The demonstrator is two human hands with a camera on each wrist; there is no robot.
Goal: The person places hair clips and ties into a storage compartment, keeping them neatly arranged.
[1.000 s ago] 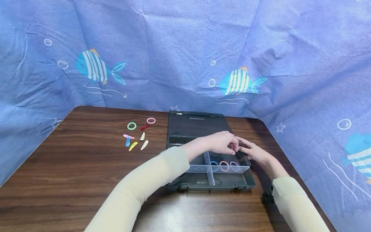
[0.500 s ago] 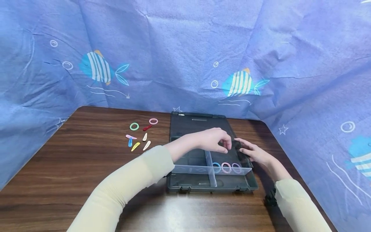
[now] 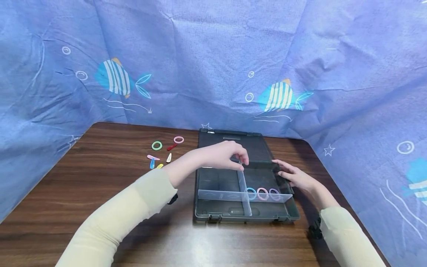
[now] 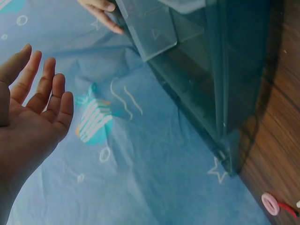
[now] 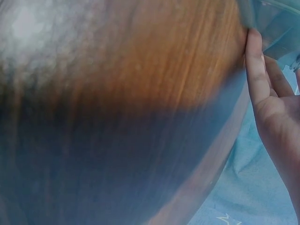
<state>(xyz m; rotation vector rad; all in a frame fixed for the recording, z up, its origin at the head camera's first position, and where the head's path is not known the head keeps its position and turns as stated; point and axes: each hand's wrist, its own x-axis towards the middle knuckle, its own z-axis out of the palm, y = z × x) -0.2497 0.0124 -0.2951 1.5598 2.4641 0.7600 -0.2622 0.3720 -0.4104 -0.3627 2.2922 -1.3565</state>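
Observation:
My left hand hovers over the lidded organizer box, palm down, with fingers loosely bent. In the left wrist view its palm and fingers hold nothing. My right hand rests against the box's right side, fingers extended along the edge; the right wrist view shows its fingertips at the clear plastic. Inside, behind a clear divider, blue, pink and purple hair ties lie in a row in the right compartment. The lid is laid back.
Left of the box on the wooden table lie a green hair tie, a pink hair tie and several snap clips, among them red, blue and beige. A blue fish-print cloth hangs behind.
My left hand has moved left, away from the right hand and across the box, and its forearm now covers part of the clips. The right hand stays at the box's side.

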